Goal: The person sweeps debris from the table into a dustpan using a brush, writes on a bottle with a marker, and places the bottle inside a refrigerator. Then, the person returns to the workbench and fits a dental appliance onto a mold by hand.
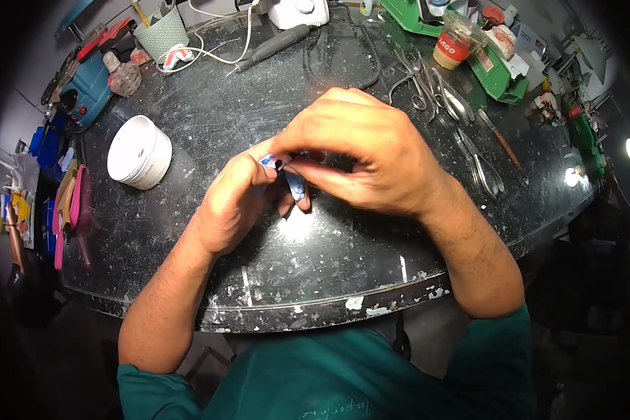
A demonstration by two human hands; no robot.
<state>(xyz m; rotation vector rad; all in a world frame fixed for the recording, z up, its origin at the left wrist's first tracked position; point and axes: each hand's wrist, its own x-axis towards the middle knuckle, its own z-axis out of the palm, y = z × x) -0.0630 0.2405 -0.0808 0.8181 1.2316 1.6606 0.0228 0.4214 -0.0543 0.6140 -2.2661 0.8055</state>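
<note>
Above the middle of the black bench, both hands meet around a small blue-and-white piece [296, 186] with a dark spot near its upper end. My left hand [229, 196] is closed on this piece, its thumb and fingers on the left side of it. From the right, my right hand [374, 150] reaches over with its fingertips pinched together against the upper part of the piece. Whatever lies between those fingertips is too small and too hidden to name. The fingers cover much of the piece, so its kind cannot be made out.
A white tub [139, 152] stands left of my hands. Behind lies a grey handpiece [273, 47] near a white device [299, 12]. Pliers [455, 99], more metal tools and a brown-handled tool [502, 145] lie right. Beyond are a cup [455, 43] and green bins [498, 75].
</note>
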